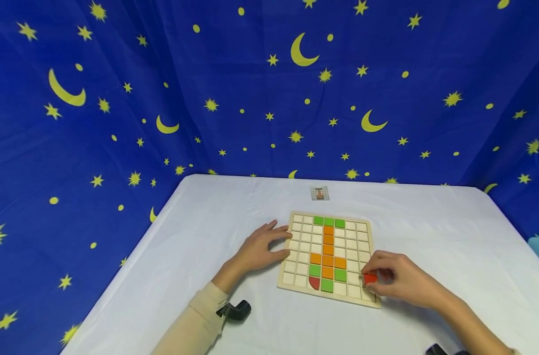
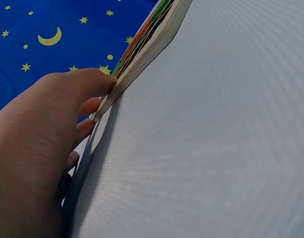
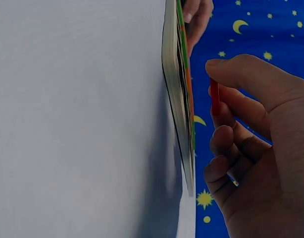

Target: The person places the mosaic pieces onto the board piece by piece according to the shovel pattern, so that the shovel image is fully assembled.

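Observation:
A square wooden grid board [image 1: 355, 299] lies on the table, filled with pale tiles and a pattern of coloured ones. Orange tiles [image 1: 328, 250] form a column with a short crossbar; green tiles [image 1: 329, 222] sit at the top and near the bottom. One red rounded tile [image 1: 314, 283] occupies a cell at the lower left of the pattern. My left hand [image 1: 260, 248] touches the board's left edge with its fingers and thumb. Above the lower right edge, my right hand [image 1: 400, 276] pinches a red tile [image 3: 215, 98] between thumb and fingers.
A small printed card [image 1: 320, 193] with a grid pattern lies beyond the board. White cloth covers the table [image 1: 233, 197]. Blue curtains [image 1: 251, 88] with stars and moons stand behind it and at the sides. Each wrist carries a black device [image 1: 235, 311].

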Demonstrator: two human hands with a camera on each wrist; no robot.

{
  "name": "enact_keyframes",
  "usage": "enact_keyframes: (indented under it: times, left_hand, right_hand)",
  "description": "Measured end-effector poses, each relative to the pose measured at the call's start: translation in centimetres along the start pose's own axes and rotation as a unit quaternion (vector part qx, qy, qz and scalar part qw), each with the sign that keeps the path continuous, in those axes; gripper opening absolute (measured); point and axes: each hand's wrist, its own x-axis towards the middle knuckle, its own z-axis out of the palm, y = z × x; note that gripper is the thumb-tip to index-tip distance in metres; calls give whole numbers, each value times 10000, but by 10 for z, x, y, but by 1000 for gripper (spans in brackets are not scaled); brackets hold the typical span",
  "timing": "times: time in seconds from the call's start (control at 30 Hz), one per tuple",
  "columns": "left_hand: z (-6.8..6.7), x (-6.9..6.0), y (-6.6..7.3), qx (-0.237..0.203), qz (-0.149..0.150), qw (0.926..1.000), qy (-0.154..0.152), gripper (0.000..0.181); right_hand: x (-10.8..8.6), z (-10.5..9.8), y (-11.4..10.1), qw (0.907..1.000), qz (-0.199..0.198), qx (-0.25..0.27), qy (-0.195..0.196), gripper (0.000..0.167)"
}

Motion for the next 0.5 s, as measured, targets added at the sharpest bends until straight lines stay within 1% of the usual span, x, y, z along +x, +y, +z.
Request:
enact_keyframes:
  times: [0.27, 0.5]
  left_hand:
    - [1, 0, -1, -2, 15, 10000, 15, 51]
    - [1, 0, -1, -1, 4, 10000, 17, 51]
  right_hand:
    - [7, 5, -8, 9995, -199, 212, -95, 23]
    - [13, 11, -10, 9990, -291, 310, -117, 23]
